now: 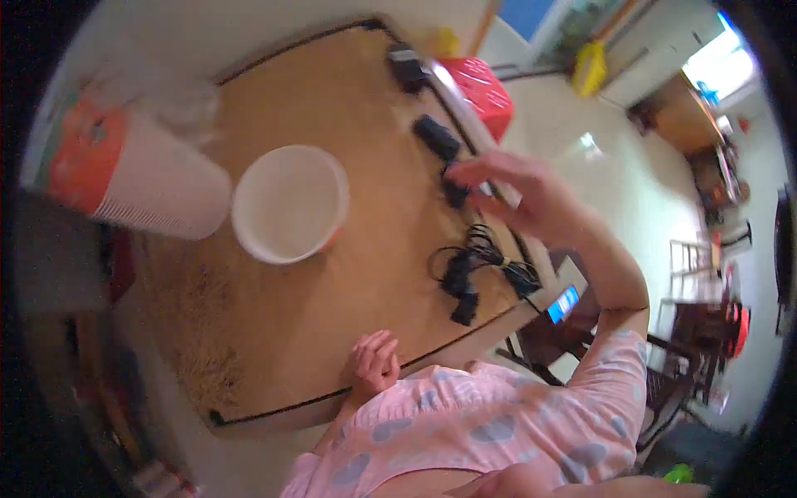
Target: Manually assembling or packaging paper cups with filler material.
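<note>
A stack of cups (145, 178) lies on its side at the left of the table (332, 332), just beside a white bowl (290, 203). The left hand (375, 362) rests at the table's near edge, fingers curled loosely and empty. The right hand (519, 195) hovers over small black adapters (437, 137) along the far edge, fingers spread, gripping nothing. A tangled cable (473, 270) lies nearer. This looks like a reach; closing on an adapter would need the fingers lowered.
</note>
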